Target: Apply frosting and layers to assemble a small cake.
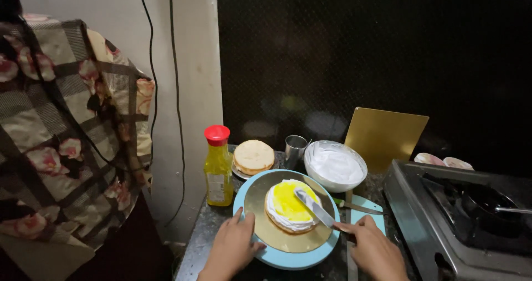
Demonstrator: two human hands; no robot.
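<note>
The fingers of the right hand [376, 249] are closed around the handle of a palette knife [315, 207], whose flat metal blade lies slanted across the top of the cake layer [289, 205], its tip resting in the yellow filling near the middle. The fingers of the left hand [235, 245] are spread open and lie flat on the near left edge of the turntable [293, 257], gripping nothing, with the fingertips touching the rim of the gold cake board [277, 234]. The cake layer sits in the centre of that round board, ringed with white cream and filled with yellow, and the board rests on the light blue turntable, which stands on the dark speckled tabletop [208, 231]. Just left of the turntable stands a yellow bottle [218, 173] with a red cap. Behind the turntable, a plain cake layer [254, 156] lies on a small plate, a steel cup [295, 150] stands beside it, and a white bowl of whipped cream [335, 165] sits just to the right of the cup, nearly touching the turntable's far rim. A square gold board [385, 137] leans upright behind the bowl. A second knife [357, 206] lies just right of the turntable. Further right is a gas stove [443, 225] with a dark pan on it.
</note>
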